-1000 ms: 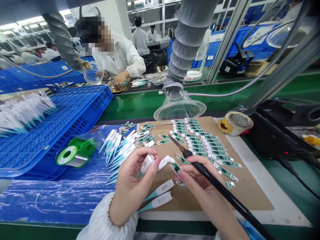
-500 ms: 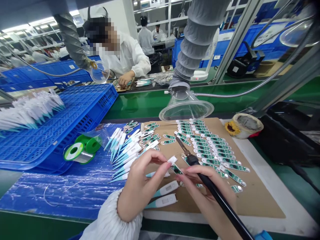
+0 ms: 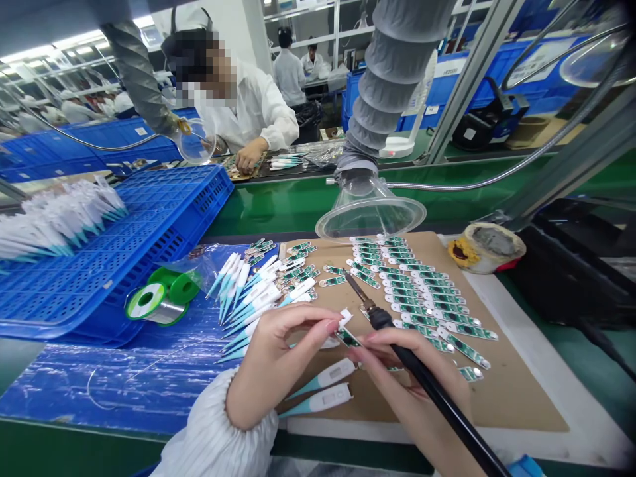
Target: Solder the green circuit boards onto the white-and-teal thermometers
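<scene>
My left hand (image 3: 278,361) pinches the left end of a small green circuit board (image 3: 347,338) between thumb and forefinger. A white plastic piece (image 3: 344,318) sticks up at those fingertips; how it joins the board is hidden. My right hand (image 3: 417,384) has a black-handled soldering iron (image 3: 381,319) lying across it, and its thumb and forefinger touch the board's right end. The iron's tip points up and left, above the cardboard (image 3: 517,391). Beneath my hands lie white and light-blue digital thermometers (image 3: 330,397). More circuit boards (image 3: 427,298) lie in rows to the right.
Left are a pile of thermometers (image 3: 253,301), a solder wire spool (image 3: 149,305) and a blue crate (image 3: 163,205). A clear fume hood (image 3: 370,218) hangs ahead. A round pot (image 3: 489,245) stands back right. Across the bench, a co-worker (image 3: 248,106) handles parts.
My left hand and sleeve have shifted slightly left and down. The board between my fingers has tilted a little; the iron remains in my right hand, its tip slightly left of before.
</scene>
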The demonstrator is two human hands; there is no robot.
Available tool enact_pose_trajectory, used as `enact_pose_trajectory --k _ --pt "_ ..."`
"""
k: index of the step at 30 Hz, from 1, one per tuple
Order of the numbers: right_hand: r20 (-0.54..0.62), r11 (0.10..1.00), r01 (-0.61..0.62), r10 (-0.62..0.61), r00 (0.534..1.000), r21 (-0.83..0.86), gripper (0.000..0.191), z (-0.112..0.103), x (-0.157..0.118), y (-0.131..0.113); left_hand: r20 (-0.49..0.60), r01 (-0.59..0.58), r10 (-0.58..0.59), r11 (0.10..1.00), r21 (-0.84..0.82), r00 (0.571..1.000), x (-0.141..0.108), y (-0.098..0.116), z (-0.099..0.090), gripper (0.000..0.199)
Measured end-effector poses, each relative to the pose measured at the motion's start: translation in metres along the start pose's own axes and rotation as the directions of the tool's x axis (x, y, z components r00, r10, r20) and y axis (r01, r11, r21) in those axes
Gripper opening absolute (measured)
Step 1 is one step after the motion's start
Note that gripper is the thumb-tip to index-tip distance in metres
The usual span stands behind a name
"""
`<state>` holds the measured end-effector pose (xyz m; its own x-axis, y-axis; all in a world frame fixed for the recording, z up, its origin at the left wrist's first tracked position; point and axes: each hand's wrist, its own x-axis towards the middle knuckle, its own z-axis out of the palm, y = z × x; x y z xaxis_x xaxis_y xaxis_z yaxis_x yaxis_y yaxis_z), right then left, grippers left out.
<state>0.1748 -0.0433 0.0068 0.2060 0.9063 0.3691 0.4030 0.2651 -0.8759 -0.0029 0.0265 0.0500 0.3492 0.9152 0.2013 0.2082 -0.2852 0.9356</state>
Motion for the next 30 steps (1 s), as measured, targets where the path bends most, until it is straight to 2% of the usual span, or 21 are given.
enact_pose_trajectory --k 7,14,22,30 --pt "-0.043 0.999 0.039 -0.039 0.998 0.001 0.023 0.0016 -0.0019 0.0014 -0.01 0.087 -0.089 0.987 -0.135 0.996 0.0018 0.0009 0.0043 0.009" --pt "-0.061 0.998 0.046 -0.043 0.997 0.038 0.024 0.0034 -0.0007 0.0021 -0.058 0.053 -0.057 0.996 -0.073 0.997 -0.0023 0.0015 0.0073 0.009" --pt "-0.09 1.0 0.011 -0.013 0.996 -0.021 0.021 0.0028 0.0002 0.0013 -0.023 0.085 -0.09 0.98 -0.179 0.996 -0.0036 0.0025 0.0064 0.012" --pt "-0.069 1.0 0.014 -0.013 0.998 0.015 0.022 0.0024 -0.0004 0.0014 -0.059 0.083 -0.094 0.982 -0.169 0.994 -0.0018 0.0014 0.0089 0.01"
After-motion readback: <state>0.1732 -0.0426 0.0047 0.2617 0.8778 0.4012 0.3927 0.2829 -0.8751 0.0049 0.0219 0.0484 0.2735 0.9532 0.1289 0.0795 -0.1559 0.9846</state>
